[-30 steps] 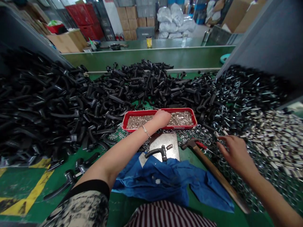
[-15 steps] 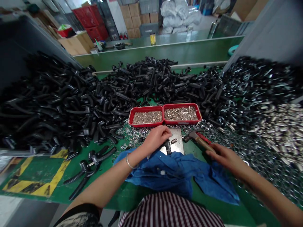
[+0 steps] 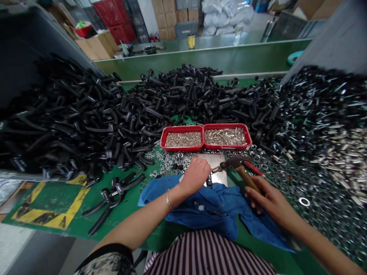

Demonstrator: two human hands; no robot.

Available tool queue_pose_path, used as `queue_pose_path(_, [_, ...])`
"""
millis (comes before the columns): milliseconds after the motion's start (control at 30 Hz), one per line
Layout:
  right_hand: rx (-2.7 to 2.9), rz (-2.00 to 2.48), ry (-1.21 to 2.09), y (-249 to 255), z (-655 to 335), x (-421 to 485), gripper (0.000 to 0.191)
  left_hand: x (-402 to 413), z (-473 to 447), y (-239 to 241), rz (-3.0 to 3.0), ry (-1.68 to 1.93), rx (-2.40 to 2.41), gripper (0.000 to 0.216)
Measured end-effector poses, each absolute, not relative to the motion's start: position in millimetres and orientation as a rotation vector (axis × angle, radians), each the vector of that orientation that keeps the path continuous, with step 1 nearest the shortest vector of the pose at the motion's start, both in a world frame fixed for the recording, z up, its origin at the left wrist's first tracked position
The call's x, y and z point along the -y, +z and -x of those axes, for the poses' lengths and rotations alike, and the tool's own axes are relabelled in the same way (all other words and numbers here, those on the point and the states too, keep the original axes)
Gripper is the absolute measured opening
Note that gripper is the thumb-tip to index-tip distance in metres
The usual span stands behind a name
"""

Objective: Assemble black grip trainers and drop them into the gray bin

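Observation:
My left hand [image 3: 195,175] is closed over a black handle part on a small steel plate [image 3: 220,163], its fingers pinching something small at the part's top. My right hand [image 3: 265,198] is wrapped round the wooden shaft of a hammer [image 3: 239,168], whose head hangs just above the plate beside my left fingers. Behind the plate stands a red two-compartment tray [image 3: 205,136] filled with small metal pins. A blue cloth [image 3: 218,210] lies over the table edge under both wrists.
A big heap of black plastic handles [image 3: 114,110] fills the left and back. Metal sleeves and washers [image 3: 323,152] cover the right. Assembled black handles [image 3: 111,196] lie at the left on the green table. A green bench [image 3: 200,61] and cartons stand behind.
My left hand came back from the red tray to the part on the steel plate. My right hand left the washer pile, took the hammer shaft and lifted its head over the plate.

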State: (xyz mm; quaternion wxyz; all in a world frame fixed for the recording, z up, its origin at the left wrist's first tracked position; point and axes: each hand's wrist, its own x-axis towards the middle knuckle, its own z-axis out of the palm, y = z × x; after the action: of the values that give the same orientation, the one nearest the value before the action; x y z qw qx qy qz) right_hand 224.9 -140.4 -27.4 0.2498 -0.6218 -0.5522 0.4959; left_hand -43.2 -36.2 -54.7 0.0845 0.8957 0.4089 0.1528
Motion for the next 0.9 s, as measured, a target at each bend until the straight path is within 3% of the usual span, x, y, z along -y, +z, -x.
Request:
queue_pose_path(100, [1.776, 1.717, 1.127, -18, -219, 143, 0.049, 43, 47, -54, -2.72, 0.452, -1.175, 0.027])
queue_pose_path(200, [1.965, 1.599, 0.827, 0, -207, 144, 0.056, 57, 50, -52, -2.534, 0.563, -1.353, 0.08])
queue_pose_path(267, [2.013, 1.546, 0.727, 7, -198, 142, 0.057, 67, 51, -53, -2.451, 0.569, -1.368, 0.103])
queue_pose_path(533, [2.072, 1.605, 0.957, -23, -201, 129, 0.059, 73, 51, -54, -2.338, 0.445, -1.354, 0.106])
queue_pose_path(733, [2.211, 1.601, 0.116, -50, -198, 113, 0.047, 81, 45, -51, -2.341, 0.474, -1.348, 0.116])
queue_pose_path(800, [2.353, 1.439, 0.078, -51, -182, 97, 0.041, 79, 50, -46, -2.343, 0.544, -1.309, 0.109])
queue_pose_path(900, [2.515, 1.263, 0.255, -50, -163, 76, 0.034, 53, 80, -29, -2.411, 0.694, -1.291, 0.074])
